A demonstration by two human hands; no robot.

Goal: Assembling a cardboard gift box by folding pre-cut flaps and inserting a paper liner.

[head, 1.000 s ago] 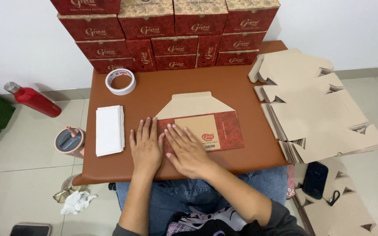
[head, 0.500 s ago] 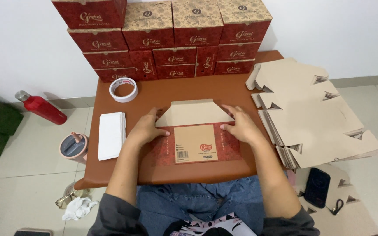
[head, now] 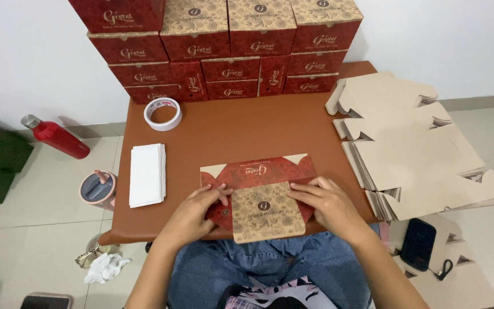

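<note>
Your left hand (head: pixel 192 214) lies with fingers extended and slightly spread, pressing flat on the left part of the flat box blank (head: pixel 258 197). Your right hand (head: pixel 327 203) does likewise on the right part, fingers apart and resting on the card, not clamped around it. The blank sits at the near edge of the brown table (head: pixel 247 131), directly before you: red patterned card with a tan patterned flap folded toward you, overhanging the edge. Containers: assembled red boxes (head: pixel 230 48) are stacked against the wall, lids closed, contents not visible. A pile of unfolded tan blanks (head: pixel 418 149) lies to your right. A tape roll (head: pixel 163 113) and white paper stack (head: pixel 147 174) lie left.
</note>
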